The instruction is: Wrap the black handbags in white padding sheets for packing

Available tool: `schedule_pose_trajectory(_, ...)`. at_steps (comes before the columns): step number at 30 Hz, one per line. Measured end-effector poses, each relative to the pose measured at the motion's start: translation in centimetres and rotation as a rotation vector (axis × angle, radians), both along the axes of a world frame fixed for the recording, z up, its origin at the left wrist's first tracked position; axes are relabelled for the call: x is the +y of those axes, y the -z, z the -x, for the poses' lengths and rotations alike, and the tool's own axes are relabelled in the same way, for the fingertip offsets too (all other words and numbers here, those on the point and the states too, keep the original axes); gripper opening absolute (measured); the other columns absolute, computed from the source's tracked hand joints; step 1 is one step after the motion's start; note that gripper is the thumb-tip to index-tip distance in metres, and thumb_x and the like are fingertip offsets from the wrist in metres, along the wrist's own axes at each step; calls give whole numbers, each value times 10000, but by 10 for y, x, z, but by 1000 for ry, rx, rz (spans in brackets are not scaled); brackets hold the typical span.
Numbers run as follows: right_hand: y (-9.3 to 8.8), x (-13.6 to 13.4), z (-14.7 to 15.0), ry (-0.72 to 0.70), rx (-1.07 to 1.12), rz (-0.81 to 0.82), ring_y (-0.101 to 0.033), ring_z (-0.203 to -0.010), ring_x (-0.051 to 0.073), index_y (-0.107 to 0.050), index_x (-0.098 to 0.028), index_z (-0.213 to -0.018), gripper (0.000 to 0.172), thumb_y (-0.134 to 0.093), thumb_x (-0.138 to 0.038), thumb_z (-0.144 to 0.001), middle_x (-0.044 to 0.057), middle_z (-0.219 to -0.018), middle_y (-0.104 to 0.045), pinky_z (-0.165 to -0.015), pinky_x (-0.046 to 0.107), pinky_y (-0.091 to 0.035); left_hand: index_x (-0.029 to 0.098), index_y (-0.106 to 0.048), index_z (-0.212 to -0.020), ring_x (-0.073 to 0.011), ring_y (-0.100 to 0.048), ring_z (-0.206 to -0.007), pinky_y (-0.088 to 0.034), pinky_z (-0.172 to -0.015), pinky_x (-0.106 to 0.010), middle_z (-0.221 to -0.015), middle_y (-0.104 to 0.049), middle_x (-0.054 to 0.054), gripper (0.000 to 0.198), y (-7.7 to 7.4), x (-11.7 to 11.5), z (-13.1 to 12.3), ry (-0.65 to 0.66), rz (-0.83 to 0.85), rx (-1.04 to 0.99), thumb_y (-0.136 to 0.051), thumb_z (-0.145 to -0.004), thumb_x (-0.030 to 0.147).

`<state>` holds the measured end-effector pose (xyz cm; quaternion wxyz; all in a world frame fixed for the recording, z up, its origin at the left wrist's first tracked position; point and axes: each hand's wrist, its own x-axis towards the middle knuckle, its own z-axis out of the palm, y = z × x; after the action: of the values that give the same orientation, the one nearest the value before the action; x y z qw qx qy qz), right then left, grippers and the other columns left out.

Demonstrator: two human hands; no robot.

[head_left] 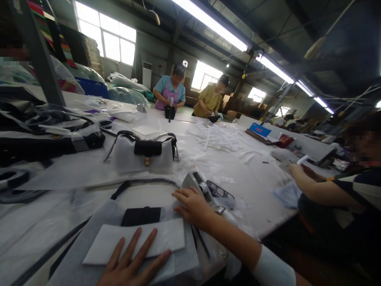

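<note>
The left hand [131,262] lies flat at the near edge, fingers spread wide and pressing on a white sheet [166,236], a smooth, stiff-looking rectangle that holds its straight edges. The sheet rests on a handbag [141,216] lying flat in front of the person, pale with a black flap, covered in thin, cloudy wrap [95,218] that wrinkles softly. The right hand [193,204] rests palm down on the bag's far right corner, fingers close together and gripping nothing. The sheet looks slick against the wrap, so uneven pressure from either palm could make it skid off square, and the flimsy wrap could crease or tear if dragged. Just past the right hand sits a grey tape dispenser [198,183], hard and rounded; its edge could snag the wrap. The bag's thin black strap [143,182] arcs beyond. Farther on stands a second handbag [143,153], white with a black flap and a brass clasp, on the white table [253,178]. A co-worker's hand [297,171] works at the right, and two people [171,89] stand at the far end.
</note>
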<state>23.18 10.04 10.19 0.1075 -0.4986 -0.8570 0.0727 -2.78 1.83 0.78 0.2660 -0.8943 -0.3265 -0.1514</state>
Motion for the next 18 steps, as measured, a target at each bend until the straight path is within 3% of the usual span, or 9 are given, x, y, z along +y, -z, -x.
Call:
schedule_pose_trajectory(3, 5, -70, -10, 192, 281, -206, -671, -827, 183, -653, -187, -982, 229, -484, -339, -1006, 61, -886, -697, -762, 288, -548, 472, -246, -1506, -373, -500, -1305, -383, -994, -558, -1517, -467, -5, 856, 2, -1, 0, -35, 65, -25, -441, -799, 30)
schedule_pose_trajectory(5, 17, -120, -13, 100, 342, -279, -638, -643, 135, -623, -195, -849, 336, -432, -405, -1027, 17, -711, -643, -605, 214, -527, 479, -244, -1503, -385, -488, -1315, -390, -990, -564, -1542, -429, 3, 875, 5, 0, 1, -22, 105, -37, -443, -789, 14)
schedule_pose_trajectory(6, 25, -140, -12, -5, 343, -390, -641, -619, 123, -626, -185, -876, 356, -433, -444, -1025, 15, -702, -650, -604, 196, -533, 483, -243, -1502, -388, -496, -1308, -403, -979, -565, -1545, -423, 7, 873, 6, 1, 2, -5, 119, -39, -437, -793, 10)
schedule_pose_trajectory(8, 36, -168, -5, -101, 347, -613, -662, -619, 103, -629, -171, -915, 287, -466, -379, -1025, 0, -695, -675, -781, 201, -562, 505, -222, -1497, -382, -500, -1309, -423, -976, -564, -1551, -409, 24, 890, 6, 2, 2, -8, 170, -34, -412, -800, -15)
schedule_pose_trajectory(11, 38, -174, 10, -106, 345, -780, -709, -765, 115, -644, -186, -1007, 131, -561, -285, -985, -14, -756, -727, -1075, 287, -464, 535, -177, -1488, -369, -463, -1348, -435, -1007, -576, -1572, -368, 39, 901, -1, 0, 3, -56, 270, -31, -408, -822, -26)
schedule_pose_trajectory(13, 36, -161, 18, -115, 224, -740, -676, -1086, 185, -620, -195, -1208, 288, -573, -360, -977, 39, -1039, -757, -1168, 391, -381, 519, -167, -1493, -368, -434, -1371, -451, -1017, -580, -1577, -354, 33, 871, -6, -2, 2, -69, 308, -19, -449, -844, 10)
schedule_pose_trajectory(15, 39, -143, 21, -126, 69, -661, -520, -1328, 237, -523, -182, -1384, 425, -526, -358, -997, 81, -1319, -653, -1196, 462, -336, 484, -161, -1506, -361, -414, -1386, -469, -1023, -578, -1574, -350, 30, 856, -10, -4, 2, -67, 314, 2, -465, -851, 25)
schedule_pose_trajectory(18, 59, -123, 20, -145, -44, -608, -485, -1361, 234, -450, -132, -1453, 443, -454, -185, -1013, 96, -1413, -579, -1161, 438, -410, 462, -148, -1512, -334, -373, -1411, -464, -1052, -567, -1578, -324, 51, 898, -16, -7, -1, -83, 330, 42, -392, -815, -49)
